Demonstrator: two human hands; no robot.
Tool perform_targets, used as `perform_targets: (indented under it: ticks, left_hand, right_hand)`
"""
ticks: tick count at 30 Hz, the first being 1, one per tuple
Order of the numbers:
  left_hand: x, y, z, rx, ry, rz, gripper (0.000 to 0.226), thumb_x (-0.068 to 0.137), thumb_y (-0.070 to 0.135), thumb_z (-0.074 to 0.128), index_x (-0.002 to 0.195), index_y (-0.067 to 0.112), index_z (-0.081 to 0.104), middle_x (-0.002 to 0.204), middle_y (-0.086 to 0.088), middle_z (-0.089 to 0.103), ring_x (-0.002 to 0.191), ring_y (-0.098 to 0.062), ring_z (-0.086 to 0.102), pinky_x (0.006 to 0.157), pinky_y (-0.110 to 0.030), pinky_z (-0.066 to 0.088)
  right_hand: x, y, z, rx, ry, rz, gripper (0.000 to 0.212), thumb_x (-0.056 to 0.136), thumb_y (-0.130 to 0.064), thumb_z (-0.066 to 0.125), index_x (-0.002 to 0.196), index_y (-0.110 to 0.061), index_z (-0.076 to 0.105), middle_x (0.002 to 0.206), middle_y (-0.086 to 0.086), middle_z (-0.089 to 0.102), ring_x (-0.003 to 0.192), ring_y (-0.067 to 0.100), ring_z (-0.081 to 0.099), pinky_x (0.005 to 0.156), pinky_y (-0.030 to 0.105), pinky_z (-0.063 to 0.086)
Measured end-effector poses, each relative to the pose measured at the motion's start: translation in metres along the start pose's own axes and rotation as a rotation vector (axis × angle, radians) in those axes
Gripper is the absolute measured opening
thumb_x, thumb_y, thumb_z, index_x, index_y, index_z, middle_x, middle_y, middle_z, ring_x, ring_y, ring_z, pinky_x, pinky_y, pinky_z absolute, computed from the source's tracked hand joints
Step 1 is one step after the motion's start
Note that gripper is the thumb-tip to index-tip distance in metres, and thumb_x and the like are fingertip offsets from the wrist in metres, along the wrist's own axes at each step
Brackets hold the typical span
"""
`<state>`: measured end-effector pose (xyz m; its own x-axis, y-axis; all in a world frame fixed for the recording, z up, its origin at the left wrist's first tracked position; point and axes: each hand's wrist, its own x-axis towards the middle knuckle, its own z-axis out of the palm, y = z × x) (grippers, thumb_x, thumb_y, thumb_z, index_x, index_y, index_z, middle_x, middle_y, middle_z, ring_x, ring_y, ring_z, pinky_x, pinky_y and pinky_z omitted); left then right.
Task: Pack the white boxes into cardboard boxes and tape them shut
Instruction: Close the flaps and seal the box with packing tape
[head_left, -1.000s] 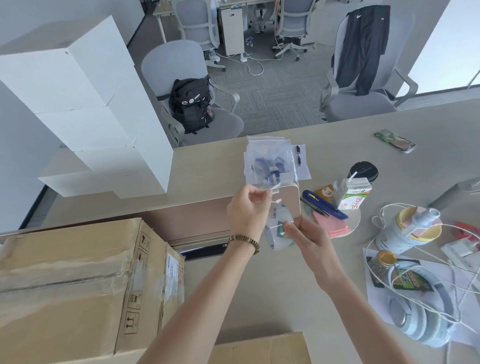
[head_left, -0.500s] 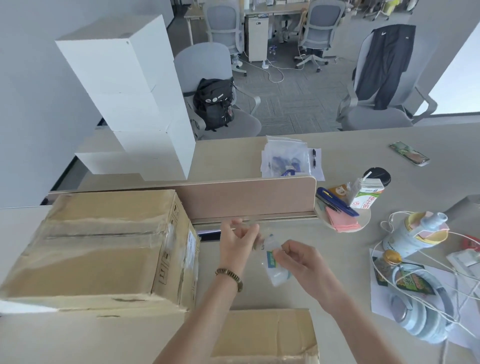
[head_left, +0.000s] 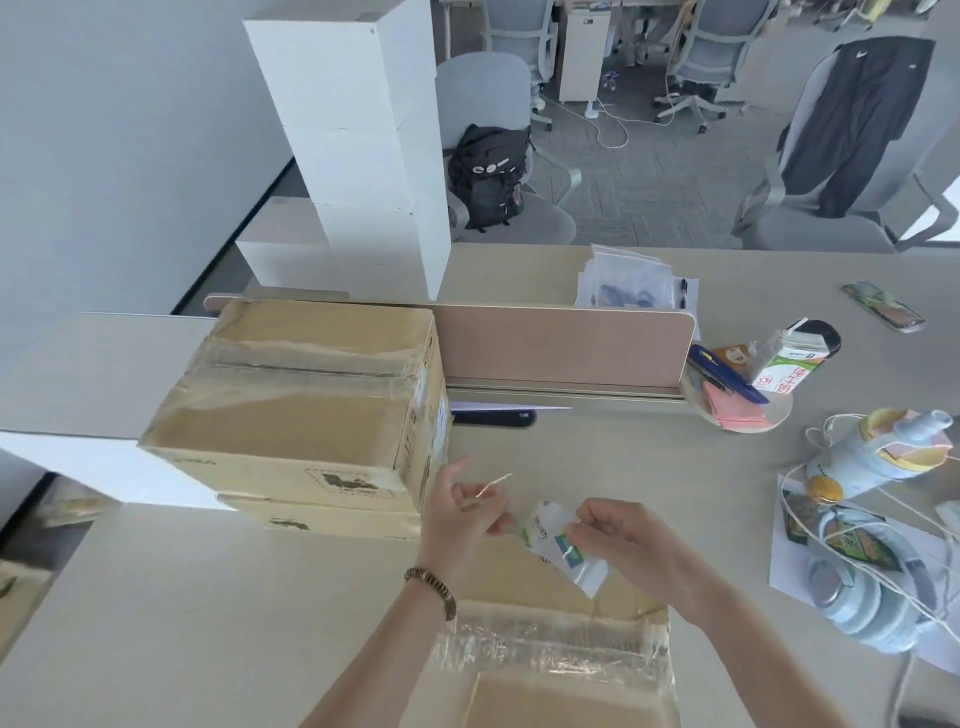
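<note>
Head view, hands: the left hand (head_left: 462, 512), a beaded bracelet (head_left: 432, 590) on its wrist, sits at lower centre of the frame with thumb and fingers pinched on a thin clear strip (head_left: 492, 486) that curls up and to the right.
Head view, right hand: the right hand (head_left: 615, 538), just right of the left, is clamped on a small clear plastic packet with green and blue print (head_left: 558, 551); the packet hangs between the two hands, tilted down to the right.
Head view, task things: a stack of plain white cardboard boxes (head_left: 363, 150) rises in the upper left of the frame, behind a low beige desk divider (head_left: 561, 345).
Head view, cartons: a closed brown cardboard box sealed with clear tape (head_left: 306, 395) stands at centre left on the pale desk (head_left: 218, 597), resting on a flatter brown carton; a second brown cardboard box with crinkled clear tape (head_left: 561, 660) lies at the bottom centre, under the forearms.
Head view, right edge: a small carton with red print (head_left: 784, 369) stands on a round tray, and pale blue headphones (head_left: 862, 597) lie with white cords at lower right.
</note>
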<state>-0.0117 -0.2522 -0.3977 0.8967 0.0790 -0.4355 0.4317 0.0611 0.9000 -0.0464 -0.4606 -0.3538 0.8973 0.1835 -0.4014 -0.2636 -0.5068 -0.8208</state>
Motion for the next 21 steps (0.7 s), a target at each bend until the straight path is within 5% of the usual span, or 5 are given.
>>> perform_targets:
  ticks: [11, 21]
  left_hand:
    - [-0.037, -0.028, -0.076, 0.180, -0.012, -0.106, 0.006, 0.087, 0.003, 0.073, 0.091, 0.001, 0.069, 0.089, -0.012, 0.069, 0.071, -0.031, 0.075, 0.064, -0.036, 0.060]
    - [-0.046, -0.069, -0.128, 0.226, -0.007, -0.176, 0.008, 0.089, 0.004, 0.070, 0.086, -0.001, 0.065, 0.075, -0.012, 0.074, 0.069, -0.020, 0.072, 0.064, -0.029, 0.057]
  right_hand:
    - [0.001, -0.004, 0.048, -0.197, -0.199, 0.008, 0.028, 0.090, -0.031, 0.062, 0.067, -0.020, 0.051, 0.060, -0.007, 0.036, 0.058, 0.012, 0.030, 0.056, 0.029, 0.022]
    - [0.007, 0.004, 0.109, -0.285, -0.177, -0.007, 0.031, 0.094, -0.039, 0.051, 0.064, -0.029, 0.049, 0.061, -0.009, 0.048, 0.059, 0.005, 0.039, 0.060, 0.029, 0.032]
